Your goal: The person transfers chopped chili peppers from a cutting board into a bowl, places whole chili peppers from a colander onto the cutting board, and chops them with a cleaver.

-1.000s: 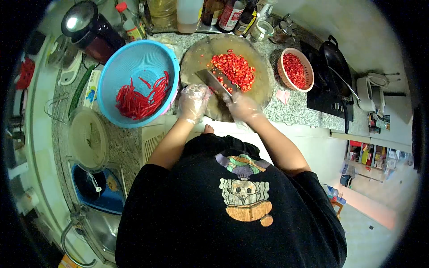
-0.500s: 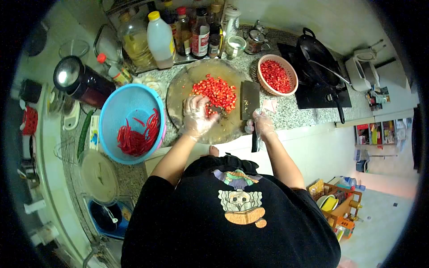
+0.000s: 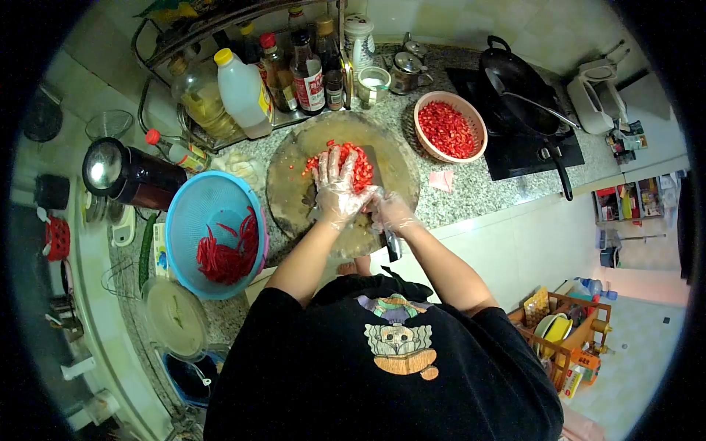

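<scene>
In a clear plastic glove, my left hand (image 3: 338,192) lies spread and flat over a heap of chopped red chilies (image 3: 362,170). The heap rests on a round chopping board (image 3: 294,154). My right hand (image 3: 393,212), gloved too, is closed on the handle of a cleaver (image 3: 378,167). Its blade lies low over the board against the right side of the chilies, partly hidden by them and my left hand. The two hands meet near the cleaver's lower end. Left of the board stands a blue strainer basket (image 3: 198,198) with whole red chilies (image 3: 224,257) inside.
A pink basket (image 3: 479,132) of chopped chilies stands right of the board. Beyond it a wok (image 3: 522,88) with a ladle sits on the stove (image 3: 507,165). Several bottles (image 3: 246,95) line the back rack. A dark cylindrical appliance (image 3: 140,176) stands at left.
My right hand has brought the cleaver leftward from beside the board to the chilies. My left hand has spread out over the heap, which is now gathered more tightly.
</scene>
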`<state>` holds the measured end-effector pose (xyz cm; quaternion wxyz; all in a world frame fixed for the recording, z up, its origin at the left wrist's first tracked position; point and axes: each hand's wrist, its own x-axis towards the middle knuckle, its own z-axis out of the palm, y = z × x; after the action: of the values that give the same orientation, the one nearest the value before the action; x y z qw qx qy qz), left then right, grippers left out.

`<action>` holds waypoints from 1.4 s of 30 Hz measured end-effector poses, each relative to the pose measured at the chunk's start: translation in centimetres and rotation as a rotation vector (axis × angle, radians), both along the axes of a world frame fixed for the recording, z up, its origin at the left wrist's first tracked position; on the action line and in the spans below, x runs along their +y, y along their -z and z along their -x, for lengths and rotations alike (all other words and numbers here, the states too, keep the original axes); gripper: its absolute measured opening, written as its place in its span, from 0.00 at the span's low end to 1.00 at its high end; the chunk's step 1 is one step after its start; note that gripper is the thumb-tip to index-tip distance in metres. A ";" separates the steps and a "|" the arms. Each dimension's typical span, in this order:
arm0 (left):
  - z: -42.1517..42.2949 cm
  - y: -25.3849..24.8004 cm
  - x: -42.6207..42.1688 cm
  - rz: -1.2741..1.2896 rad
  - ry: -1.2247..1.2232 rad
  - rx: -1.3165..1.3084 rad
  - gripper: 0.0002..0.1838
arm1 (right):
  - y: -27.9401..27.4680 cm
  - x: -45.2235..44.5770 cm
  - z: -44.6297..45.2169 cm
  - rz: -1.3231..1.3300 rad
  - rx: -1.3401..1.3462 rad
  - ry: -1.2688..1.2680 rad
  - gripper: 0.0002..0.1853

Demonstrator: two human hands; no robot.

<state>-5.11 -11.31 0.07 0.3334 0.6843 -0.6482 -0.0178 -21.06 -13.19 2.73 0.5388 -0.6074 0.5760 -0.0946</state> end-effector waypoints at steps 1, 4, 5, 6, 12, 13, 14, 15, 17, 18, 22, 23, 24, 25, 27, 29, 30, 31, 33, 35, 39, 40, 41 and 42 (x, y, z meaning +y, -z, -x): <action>0.1 0.1 -0.1 0.001 0.002 0.009 0.47 | 2.9 0.0 -0.3 0.121 0.034 -0.120 0.14; -0.1 0.3 -0.3 0.043 0.000 0.062 0.38 | 4.0 0.8 -1.5 0.126 0.065 -0.172 0.18; 0.0 0.3 -0.5 0.070 0.004 0.087 0.35 | 4.0 1.1 -1.5 0.083 0.020 -0.137 0.18; 0.2 0.2 -0.6 0.094 0.008 0.113 0.32 | 4.2 1.0 -1.7 0.068 -0.001 -0.134 0.17; 0.7 -1.0 -0.6 0.231 0.011 0.275 0.20 | 2.5 1.0 -2.2 -0.055 -0.089 -0.087 0.14; 0.9 -1.3 -0.5 0.220 0.009 0.271 0.20 | 1.3 1.1 -2.1 -0.070 -0.068 -0.099 0.13; 0.9 -1.6 -0.3 0.208 0.004 0.263 0.20 | 1.4 1.1 -1.9 -0.061 -0.085 -0.116 0.13; 1.1 -1.8 -0.4 0.196 -0.013 0.229 0.20 | 1.6 1.0 -1.7 -0.053 -0.101 -0.134 0.12; 1.3 -2.2 -0.5 0.198 -0.027 0.203 0.20 | 2.7 0.6 -1.4 -0.034 -0.216 -0.135 0.11; 1.4 -2.3 -0.6 0.192 -0.030 0.193 0.19 | 2.3 0.4 -1.5 -0.049 -0.279 -0.118 0.11; 2.5 -3.9 -2.1 0.238 -0.082 0.139 0.20 | 0.0 -1.8 -0.3 -0.178 -0.417 -0.050 0.13; 3.0 -4.5 -2.8 0.246 -0.094 0.114 0.20 | -0.5 -2.5 0.3 -0.175 -0.417 -0.061 0.13; 3.8 -5.0 -3.6 0.252 -0.102 0.094 0.20 | -2.3 -3.2 1.0 -0.133 -0.418 -0.066 0.14; 4.5 -5.5 -4.7 0.306 -0.098 0.090 0.21 | -4.7 -3.7 1.6 -0.091 -0.417 -0.068 0.14; 6.5 -7.0 -7.2 0.312 -0.086 0.079 0.21 | -4.3 -5.8 3.3 -0.042 -0.455 -0.029 0.15; 8.8 -8.9 -9.2 0.300 -0.067 0.074 0.20 | -4.9 -7.6 5.7 -0.027 -0.499 0.005 0.18; 10.0 -9.3 -10.6 0.335 -0.039 0.085 0.19 | -7.6 -8.4 7.2 -0.022 -0.501 -0.004 0.20; 11.4 -9.5 -11.8 0.346 -0.008 0.116 0.19 | -6.8 -9.6 8.4 0.001 -0.589 0.014 0.23; 14.3 -9.4 -14.0 0.360 0.033 0.175 0.19 | -5.5 -12.3 11.7 0.068 -0.486 -0.002 0.13; 17.1 -8.0 -16.3 0.378 0.059 0.238 0.19 | -4.9 -14.2 14.3 0.044 -0.451 0.050 0.13; 21.1 -5.9 -18.4 0.332 -0.045 0.442 0.19 | -5.5 -16.9 17.9 0.172 -0.152 -0.069 0.12; 21.6 -4.9 -18.9 0.301 -0.075 0.479 0.19 | -4.3 -18.3 18.9 0.163 -0.056 -0.118 0.13; 21.9 -4.3 -19.1 0.269 -0.102 0.512 0.18 | -1.3 -19.8 19.7 0.403 0.061 -0.145 0.13; 22.1 -4.7 -19.1 0.273 -0.110 0.467 0.15 | -6.5 -17.8 19.2 0.447 0.258 -0.091 0.13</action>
<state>-27.24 -30.38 4.77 0.5635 0.6446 -0.5121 -0.0692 -40.24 -31.01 9.23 0.3169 -0.7436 0.5770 -0.1169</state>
